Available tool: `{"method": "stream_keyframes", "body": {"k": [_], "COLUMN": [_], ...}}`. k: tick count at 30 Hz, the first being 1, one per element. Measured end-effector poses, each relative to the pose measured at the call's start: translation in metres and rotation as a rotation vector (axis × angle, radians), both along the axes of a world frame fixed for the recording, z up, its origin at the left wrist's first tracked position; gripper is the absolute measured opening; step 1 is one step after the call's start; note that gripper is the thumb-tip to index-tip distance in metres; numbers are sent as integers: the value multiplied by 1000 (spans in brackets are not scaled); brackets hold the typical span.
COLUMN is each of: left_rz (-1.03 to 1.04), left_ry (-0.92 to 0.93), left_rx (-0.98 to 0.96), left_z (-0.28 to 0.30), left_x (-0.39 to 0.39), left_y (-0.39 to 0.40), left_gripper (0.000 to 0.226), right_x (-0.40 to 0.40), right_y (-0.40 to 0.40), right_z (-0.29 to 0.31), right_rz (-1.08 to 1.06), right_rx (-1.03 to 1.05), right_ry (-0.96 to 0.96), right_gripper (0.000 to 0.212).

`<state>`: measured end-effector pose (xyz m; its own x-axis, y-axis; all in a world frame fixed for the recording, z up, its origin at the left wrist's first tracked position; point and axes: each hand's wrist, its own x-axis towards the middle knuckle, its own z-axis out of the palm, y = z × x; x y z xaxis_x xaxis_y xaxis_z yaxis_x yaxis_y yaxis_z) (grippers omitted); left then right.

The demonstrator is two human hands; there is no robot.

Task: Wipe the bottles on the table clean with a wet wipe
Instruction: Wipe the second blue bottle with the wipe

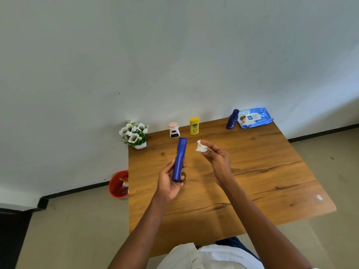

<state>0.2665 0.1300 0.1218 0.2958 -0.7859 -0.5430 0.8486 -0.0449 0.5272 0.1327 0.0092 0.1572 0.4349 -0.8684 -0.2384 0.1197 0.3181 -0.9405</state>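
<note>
My left hand (171,181) grips the lower end of a tall blue spray bottle (179,158), held upright and slightly tilted above the wooden table (252,171). To its right, my right hand (215,156) pinches a crumpled white wet wipe (201,146); the wipe is apart from the bottle. Along the back edge stand a small white bottle with a pink top (174,130), a yellow bottle (194,126) and a dark blue bottle (232,119).
A blue pack of wet wipes (254,117) lies at the back right corner. A white pot of artificial flowers (135,134) sits at the back left corner. A red bin (118,185) stands on the floor left of the table, by the wall.
</note>
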Motion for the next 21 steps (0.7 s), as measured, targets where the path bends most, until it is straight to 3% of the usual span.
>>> {"method": "stream_keyframes", "body": {"k": [5, 8, 12, 17, 21], "left_rz": [-68, -91, -94, -79, -14], "left_ry": [178, 218, 235, 181, 120], "left_rx": [-181, -255, -295, -263, -201], "left_z": [-15, -18, -20, -15, -12], "left_x": [4, 7, 10, 4, 1], "left_y": [6, 9, 10, 5, 1], "left_gripper": [42, 57, 56, 48, 48], "right_x": [9, 15, 21, 35, 40], "right_y": [-1, 3, 9, 18, 22], "right_z": [2, 4, 13, 12, 9], "right_rz": [23, 6, 67, 120, 128], "right_rx": [-61, -97, -380, -754, -877], "right_ry": [59, 121, 343, 424, 471], "right_gripper": [31, 27, 28, 27, 27]}}
